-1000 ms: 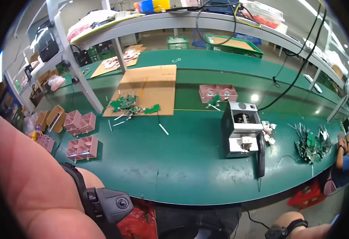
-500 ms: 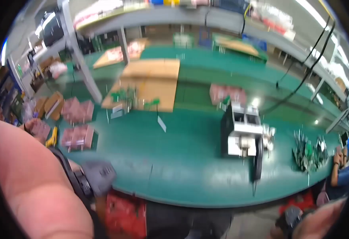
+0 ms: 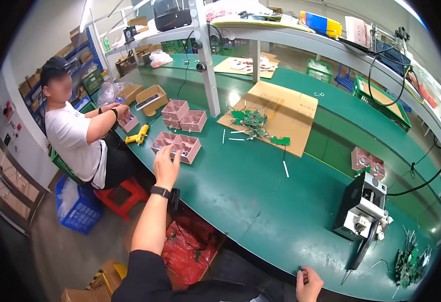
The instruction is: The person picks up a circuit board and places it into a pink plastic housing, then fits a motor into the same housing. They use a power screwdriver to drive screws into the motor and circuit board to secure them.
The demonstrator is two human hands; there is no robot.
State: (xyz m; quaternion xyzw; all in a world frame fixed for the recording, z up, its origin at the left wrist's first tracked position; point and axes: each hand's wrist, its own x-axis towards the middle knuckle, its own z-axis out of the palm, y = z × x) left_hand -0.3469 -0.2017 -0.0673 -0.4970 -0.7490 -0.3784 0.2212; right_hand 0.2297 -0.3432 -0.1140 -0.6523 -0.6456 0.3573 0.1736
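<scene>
So the left hand (image 3: pixel 166 168) is the one to look at here: it's stretched out to the near side of a pink divided box (image 3: pixel 193 152) on the green tabletop (image 3: pixel 230 191), with the fingers bent over the box's near edge. The box lies just ahead of that grip and off to its right, its long axis running left to right and slanting a bit toward the person, roughly along the tabletop's edge, so the forearm comes in across it rather than in line with it. Left is clearly the nearer one; the right hand (image 3: pixel 308 285) is way back at the tabletop's near edge, fingers curled, well apart from the box. As for the left grip, the fingers look part-bent, but whether they're pinching anything or only touching the wall, can't tell from this angle (same deal with the right, no idea if something's tucked in there). Another pink box (image 3: pixel 194 126) sits just behind the first, and there's a yellow glue gun (image 3: pixel 138 135) off to the left, near a co-worker in a white shirt (image 3: pixel 72 121)
</scene>
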